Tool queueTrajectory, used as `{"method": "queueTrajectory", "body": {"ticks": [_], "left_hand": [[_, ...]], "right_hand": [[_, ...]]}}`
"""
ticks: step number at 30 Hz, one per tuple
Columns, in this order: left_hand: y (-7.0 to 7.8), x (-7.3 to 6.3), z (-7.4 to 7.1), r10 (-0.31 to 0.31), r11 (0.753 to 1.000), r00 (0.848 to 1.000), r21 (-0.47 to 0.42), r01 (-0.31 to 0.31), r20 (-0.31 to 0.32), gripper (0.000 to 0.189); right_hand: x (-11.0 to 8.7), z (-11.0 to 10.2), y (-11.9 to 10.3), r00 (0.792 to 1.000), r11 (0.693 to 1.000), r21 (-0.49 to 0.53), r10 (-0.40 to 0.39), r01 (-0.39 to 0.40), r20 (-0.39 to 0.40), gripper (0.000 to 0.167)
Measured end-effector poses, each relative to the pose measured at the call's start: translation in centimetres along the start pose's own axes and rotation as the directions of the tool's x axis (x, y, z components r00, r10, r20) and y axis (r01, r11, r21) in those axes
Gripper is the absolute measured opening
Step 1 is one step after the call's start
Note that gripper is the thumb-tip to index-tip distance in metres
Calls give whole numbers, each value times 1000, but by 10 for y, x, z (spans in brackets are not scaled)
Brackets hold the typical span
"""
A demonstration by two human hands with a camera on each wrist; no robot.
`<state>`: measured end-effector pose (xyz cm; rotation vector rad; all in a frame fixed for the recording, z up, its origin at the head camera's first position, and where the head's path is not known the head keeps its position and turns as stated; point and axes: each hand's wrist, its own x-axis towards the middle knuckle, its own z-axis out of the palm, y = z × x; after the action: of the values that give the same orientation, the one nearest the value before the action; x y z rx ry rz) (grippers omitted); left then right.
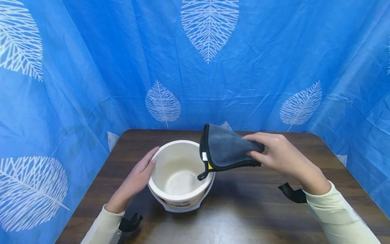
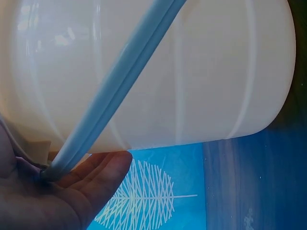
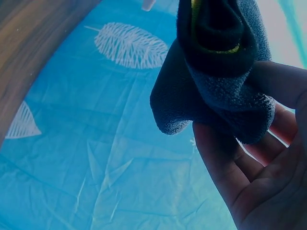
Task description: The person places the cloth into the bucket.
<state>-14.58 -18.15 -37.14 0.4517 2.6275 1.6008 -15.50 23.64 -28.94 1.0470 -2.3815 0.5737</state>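
A cream plastic bucket [image 1: 181,196] stands on the table with its mouth tipped toward me, its inside visible. My left hand [image 1: 137,178] grips its left rim, thumb at the edge and fingers along the outer wall. In the left wrist view, the bucket's pale bar-shaped handle [image 2: 115,88] slants across its side and meets the hand [image 2: 53,201]. My right hand [image 1: 274,156] pinches a folded grey cleaning cloth [image 1: 228,147] with black edging, a white tag and a loop. The cloth's left end hangs over the bucket's right rim. The right wrist view shows fingers and thumb around the bunched cloth [image 3: 216,96].
The dark wooden table [image 1: 243,210] has rounded far corners. A blue curtain [image 1: 250,84] with white leaf prints surrounds it at the back and sides. Black straps [image 1: 292,193] hang at both wrists, by the cream sleeves.
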Motion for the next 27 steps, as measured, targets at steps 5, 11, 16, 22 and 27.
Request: {"method": "queueTrajectory", "body": {"ticks": [5,11,16,22,27], "left_hand": [[-1,1,1,-17,1000,1000,0,17,2,50],[-3,2,1,-18,1000,1000,-5,18,5,50],[-3,3,0,-14,1000,1000,0,14,3,50],[-5,4,-1,-5,1000,1000,4,5,1,50],[-5,5,-1,-7,1000,1000,4,7,3,50]], "right_hand": [[5,4,-2,1000,1000,10,-9,9,2,42],[10,9,-5,1000,1000,24,-14,13,14,39],[14,12,-7,1000,999,37,-16,15,25,39],[20,15,-11,999,999,51,-16,14,46,38],[25,19,-14,997,998,65,-10,5,70,37]]}}
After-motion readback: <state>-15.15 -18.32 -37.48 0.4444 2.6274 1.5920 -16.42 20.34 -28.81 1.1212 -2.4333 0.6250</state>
